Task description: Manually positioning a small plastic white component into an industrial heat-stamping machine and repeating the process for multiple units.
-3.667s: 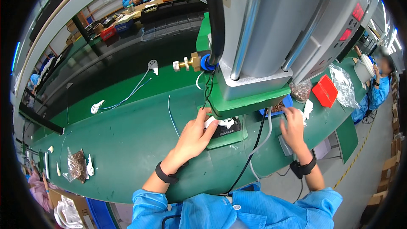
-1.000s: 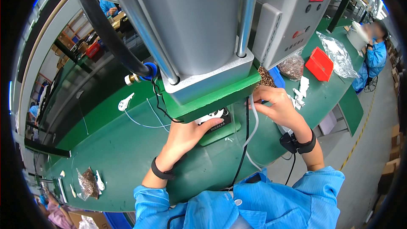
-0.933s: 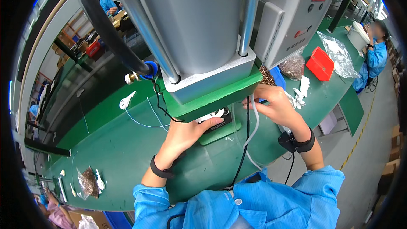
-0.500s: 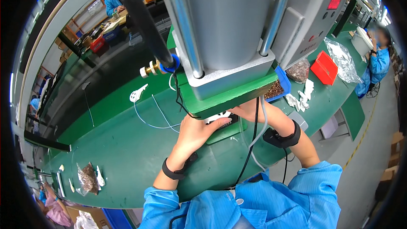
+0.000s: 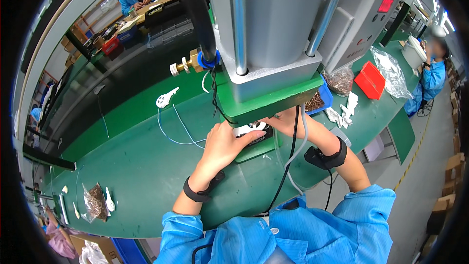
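A white plastic part rests on a black block beneath the press head, whose green plate hangs just above. My left hand holds its left side, with the thumb stretched along the block's front. The other fingers reach under the green plate and are partly hidden. At the opposite end my right hand closes its fingertips on the same part; most of those fingers are covered by the plate. Below the block lies a green base.
A blue bin of small brown metal pieces stands right of the press, near a red bin and clear bags. Another white part with a thin cord lies left. Cables hang before me. Co-workers sit farther off.
The whole view has shifted slightly, and more of the white part and black block shows between my hands. Both hands stay at the part with little visible movement.
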A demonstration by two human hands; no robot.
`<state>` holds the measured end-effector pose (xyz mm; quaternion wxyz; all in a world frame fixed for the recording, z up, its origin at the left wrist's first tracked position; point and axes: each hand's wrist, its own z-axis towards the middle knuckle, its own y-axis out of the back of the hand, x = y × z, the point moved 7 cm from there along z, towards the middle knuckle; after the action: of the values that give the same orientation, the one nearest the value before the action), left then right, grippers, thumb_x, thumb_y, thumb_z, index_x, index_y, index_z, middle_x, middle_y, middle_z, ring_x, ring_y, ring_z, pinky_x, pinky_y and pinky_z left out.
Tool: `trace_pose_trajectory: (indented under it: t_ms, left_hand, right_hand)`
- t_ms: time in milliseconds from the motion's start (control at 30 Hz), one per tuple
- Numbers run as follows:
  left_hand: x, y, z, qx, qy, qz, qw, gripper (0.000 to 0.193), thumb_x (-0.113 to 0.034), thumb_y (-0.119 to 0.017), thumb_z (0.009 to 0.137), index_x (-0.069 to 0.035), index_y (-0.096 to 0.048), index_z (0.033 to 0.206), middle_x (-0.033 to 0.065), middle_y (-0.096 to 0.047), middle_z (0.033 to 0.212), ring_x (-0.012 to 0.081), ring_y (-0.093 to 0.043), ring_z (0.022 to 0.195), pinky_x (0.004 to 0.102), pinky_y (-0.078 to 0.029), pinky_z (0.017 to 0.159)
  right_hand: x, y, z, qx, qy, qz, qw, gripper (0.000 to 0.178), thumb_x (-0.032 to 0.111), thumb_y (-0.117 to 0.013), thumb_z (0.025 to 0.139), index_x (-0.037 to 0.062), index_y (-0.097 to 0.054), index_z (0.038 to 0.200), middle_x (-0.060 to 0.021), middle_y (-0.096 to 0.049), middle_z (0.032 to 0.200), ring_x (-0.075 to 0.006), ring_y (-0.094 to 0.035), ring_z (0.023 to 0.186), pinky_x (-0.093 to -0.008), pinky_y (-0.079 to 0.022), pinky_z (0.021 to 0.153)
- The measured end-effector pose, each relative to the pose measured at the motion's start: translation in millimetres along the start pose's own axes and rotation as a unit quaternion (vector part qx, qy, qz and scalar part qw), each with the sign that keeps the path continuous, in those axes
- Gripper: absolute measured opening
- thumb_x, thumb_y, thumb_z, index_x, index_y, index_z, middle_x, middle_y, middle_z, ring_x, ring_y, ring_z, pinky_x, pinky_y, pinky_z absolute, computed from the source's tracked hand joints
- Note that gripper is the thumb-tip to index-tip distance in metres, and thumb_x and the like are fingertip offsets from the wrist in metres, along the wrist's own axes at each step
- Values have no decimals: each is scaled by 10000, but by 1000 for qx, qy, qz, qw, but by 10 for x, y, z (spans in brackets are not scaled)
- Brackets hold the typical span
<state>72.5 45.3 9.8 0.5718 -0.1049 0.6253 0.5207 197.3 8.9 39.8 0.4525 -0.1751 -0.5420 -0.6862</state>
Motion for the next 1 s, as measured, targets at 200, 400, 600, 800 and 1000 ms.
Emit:
trace_pose_trajectory:
  t_ms: [200,400,600,800,1000]
  left_hand:
    - [-10,-1,7,11,5,-2,1000,441,-380,-716,708,-105,-601,1033,106,-660,795,299,-635,708,372,-480,628]
    - [-61,17,-4,32,-3,22,999,453,-376,-671,755,-77,-556,1075,129,-654,792,328,-627,722,386,-478,643]
    - [-63,65,-152,96,66,104,988,507,-327,-536,859,-15,-360,1218,228,-619,831,404,-590,744,455,-454,657]
    - [-40,25,-220,82,25,96,992,500,-322,-499,880,2,-324,1219,235,-610,903,405,-588,785,453,-454,679]
    - [-32,45,-261,74,70,82,991,387,-288,-522,873,11,-424,1099,214,-613,924,365,-601,826,402,-454,723]
  right_hand:
    - [81,-9,-11,11,63,-56,996,173,80,-540,834,11,-582,987,-163,-578,927,-346,-547,862,-384,-437,766]
    - [10,57,-159,-18,65,-95,993,257,83,-527,834,-7,-559,1073,-182,-561,935,-349,-549,850,-385,-447,751]
    - [124,945,-1073,-270,-81,-239,929,403,23,-563,775,-6,-511,1174,-188,-483,1045,-320,-531,853,-370,-431,794]
    - [-761,680,-1714,-288,-98,-413,858,358,35,-600,736,13,-533,1087,-125,-517,857,-269,-502,753,-361,-381,738]
    - [-651,734,-1584,-303,-82,-388,867,239,64,-594,737,36,-553,971,-92,-515,769,-249,-494,703,-351,-363,662]
